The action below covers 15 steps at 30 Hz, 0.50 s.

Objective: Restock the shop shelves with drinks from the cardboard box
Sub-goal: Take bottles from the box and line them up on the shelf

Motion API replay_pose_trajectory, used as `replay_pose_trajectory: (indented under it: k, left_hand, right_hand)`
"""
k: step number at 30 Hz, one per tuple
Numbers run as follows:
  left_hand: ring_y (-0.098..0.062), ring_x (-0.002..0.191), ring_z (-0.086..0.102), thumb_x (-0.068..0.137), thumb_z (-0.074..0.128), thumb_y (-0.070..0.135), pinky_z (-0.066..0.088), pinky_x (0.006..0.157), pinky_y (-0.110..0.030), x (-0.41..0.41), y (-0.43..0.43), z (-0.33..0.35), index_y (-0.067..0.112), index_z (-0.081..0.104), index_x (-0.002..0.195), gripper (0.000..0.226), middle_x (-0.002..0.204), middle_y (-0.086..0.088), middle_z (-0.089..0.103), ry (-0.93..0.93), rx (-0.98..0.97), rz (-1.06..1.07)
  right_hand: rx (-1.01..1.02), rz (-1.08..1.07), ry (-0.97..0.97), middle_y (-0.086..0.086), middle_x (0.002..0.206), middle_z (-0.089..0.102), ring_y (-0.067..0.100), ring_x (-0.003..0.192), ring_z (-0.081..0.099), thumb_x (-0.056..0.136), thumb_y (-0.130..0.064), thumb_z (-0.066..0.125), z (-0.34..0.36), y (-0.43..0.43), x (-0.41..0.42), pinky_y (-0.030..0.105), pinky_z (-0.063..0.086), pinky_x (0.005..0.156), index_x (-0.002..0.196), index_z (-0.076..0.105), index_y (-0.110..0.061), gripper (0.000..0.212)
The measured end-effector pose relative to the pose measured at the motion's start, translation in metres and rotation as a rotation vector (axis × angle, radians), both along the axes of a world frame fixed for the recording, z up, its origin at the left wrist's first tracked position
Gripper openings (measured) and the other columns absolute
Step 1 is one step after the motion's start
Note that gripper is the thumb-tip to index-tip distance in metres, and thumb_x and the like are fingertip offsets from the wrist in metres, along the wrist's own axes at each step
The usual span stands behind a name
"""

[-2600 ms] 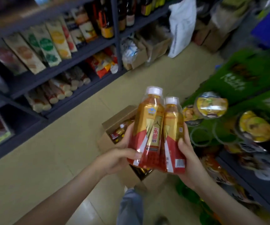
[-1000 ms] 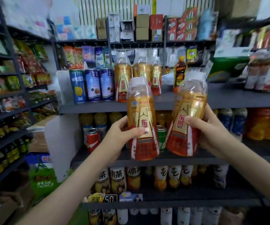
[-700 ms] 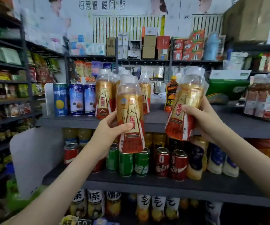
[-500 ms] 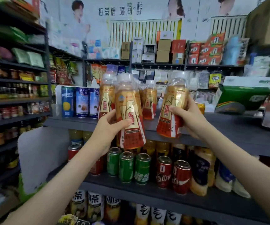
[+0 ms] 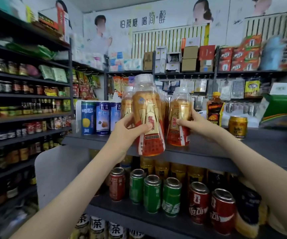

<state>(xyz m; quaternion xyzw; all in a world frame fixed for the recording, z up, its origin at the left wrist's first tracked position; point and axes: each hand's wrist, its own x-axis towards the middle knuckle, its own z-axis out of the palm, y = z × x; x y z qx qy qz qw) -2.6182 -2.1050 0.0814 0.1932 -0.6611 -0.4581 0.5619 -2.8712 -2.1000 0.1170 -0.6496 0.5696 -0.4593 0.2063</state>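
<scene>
The left hand (image 5: 127, 132) has its fingers (image 5: 143, 129) grasping a gold-and-red drink bottle (image 5: 146, 104), held upright just in front of the shelf (image 5: 225, 150) edge. The right hand (image 5: 198, 125) grasps a second bottle (image 5: 179, 107), its base below those fingers at the shelf top, with matching bottles (image 5: 127, 104) standing just beyond both hands' fingers.
</scene>
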Motion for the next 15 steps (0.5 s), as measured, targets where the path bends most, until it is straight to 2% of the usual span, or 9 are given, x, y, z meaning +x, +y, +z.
replay_pose_trajectory:
  k: [2,5,7,11,13,15]
  left_hand:
    - [-0.019,0.100,0.068,0.075,0.077,0.016,0.055,0.086,-0.036,0.001,-0.007,0.003,0.013,0.064,0.116,0.043,0.108,-0.003,0.071,-0.006,-0.005,-0.007]
    - [-0.019,0.100,0.068,0.081,0.070,0.008,0.055,0.084,-0.034,0.001,-0.016,0.006,0.015,0.065,0.110,0.030,0.103,0.001,0.072,0.012,-0.004,-0.021]
    - [-0.019,0.100,0.068,0.081,0.070,0.007,0.056,0.082,-0.032,0.001,-0.021,0.008,0.016,0.065,0.108,0.029,0.102,0.001,0.072,0.024,-0.008,-0.037]
    - [-0.014,0.098,0.068,0.081,0.070,0.007,0.055,0.081,-0.031,0.004,-0.029,0.008,0.021,0.062,0.113,0.036,0.105,0.002,0.071,0.044,-0.018,-0.067]
    - [-0.014,0.098,0.068,0.080,0.070,0.007,0.056,0.077,-0.028,0.005,-0.032,0.008,0.018,0.057,0.124,0.047,0.106,0.001,0.072,0.061,-0.024,-0.088]
    - [-0.013,0.098,0.069,0.080,0.070,0.006,0.056,0.075,-0.025,0.006,-0.034,0.007,0.016,0.054,0.127,0.051,0.106,0.001,0.072,0.068,-0.030,-0.096]
  right_hand:
    - [-0.020,-0.051,0.045,0.004,0.124,0.056,0.014,0.101,0.060,0.082,-0.021,0.073,0.003,-0.006,0.000,0.033,0.052,0.085,0.141,0.027,-0.019,0.075]
    - [-0.068,-0.142,0.066,0.005,0.134,0.046,0.024,0.117,0.053,0.069,-0.023,0.084,0.001,-0.017,0.005,0.046,0.048,0.098,0.148,0.007,-0.023,0.111]
    - [-0.071,-0.183,0.044,0.007,0.137,0.044,0.027,0.121,0.050,0.065,-0.028,0.087,0.000,-0.023,0.005,0.051,0.046,0.100,0.148,0.003,-0.027,0.118]
    - [-0.023,-0.195,0.008,0.005,0.127,0.055,0.025,0.112,0.058,0.066,-0.023,0.086,0.003,-0.028,0.001,0.049,0.048,0.097,0.146,0.017,-0.028,0.106]
    - [-0.018,-0.189,-0.048,0.005,0.116,0.062,0.023,0.105,0.062,0.069,-0.015,0.084,0.004,-0.029,0.001,0.046,0.050,0.095,0.140,0.031,-0.022,0.089]
    - [-0.010,-0.177,-0.110,0.004,0.110,0.065,0.023,0.101,0.063,0.071,-0.008,0.081,0.003,-0.030,0.002,0.044,0.050,0.094,0.124,0.047,-0.019,0.063]
